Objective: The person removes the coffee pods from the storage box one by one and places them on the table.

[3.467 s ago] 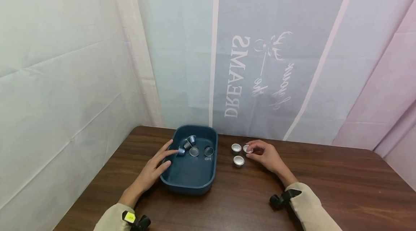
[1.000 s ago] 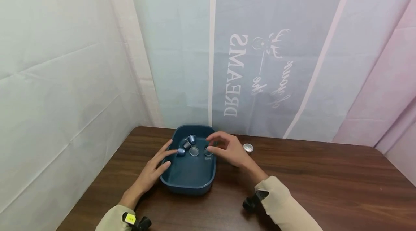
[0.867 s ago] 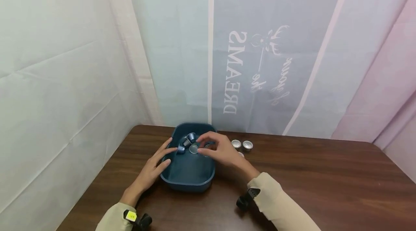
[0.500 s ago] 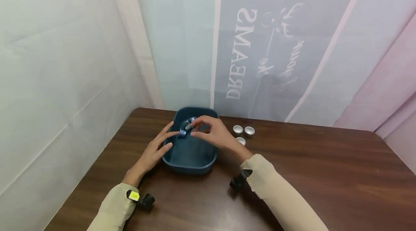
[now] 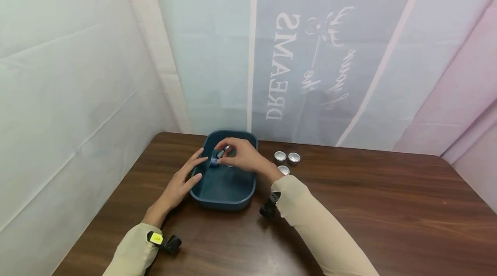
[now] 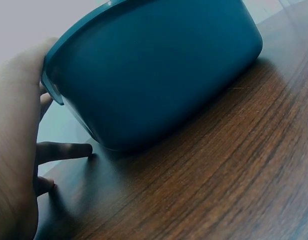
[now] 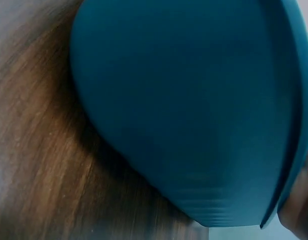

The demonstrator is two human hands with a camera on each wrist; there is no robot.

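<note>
In the head view a dark blue plastic bin (image 5: pixel 227 202) stands on the table, with several small coffee capsules in it. My left hand (image 5: pixel 179 183) lies over its left rim, fingers extended, the index fingertip beside a blue capsule (image 5: pixel 213 162). The left wrist view has the thumb at the rim and fingers outside the bin. My right hand (image 5: pixel 243 155) reaches inside over the capsules, thumb and index finger apart, with a silver-looking capsule (image 5: pixel 222 153) showing between them. Its thumb tip overlaps the blue capsule's edge. Other capsules are mostly hidden under this hand.
Three silver-topped capsules, one of them the nearest capsule (image 5: pixel 284 170), stand on the wooden table (image 5: pixel 349 207) right of the bin. The nearest is partly behind the right wrist. A fabric backdrop (image 5: pixel 217 51) hangs along the table's far edge.
My right hand has moved left from the capsules on the table, over the bin's right side, to the capsules at its left. The left hand stays at the rim. The head view has shifted slightly.
</note>
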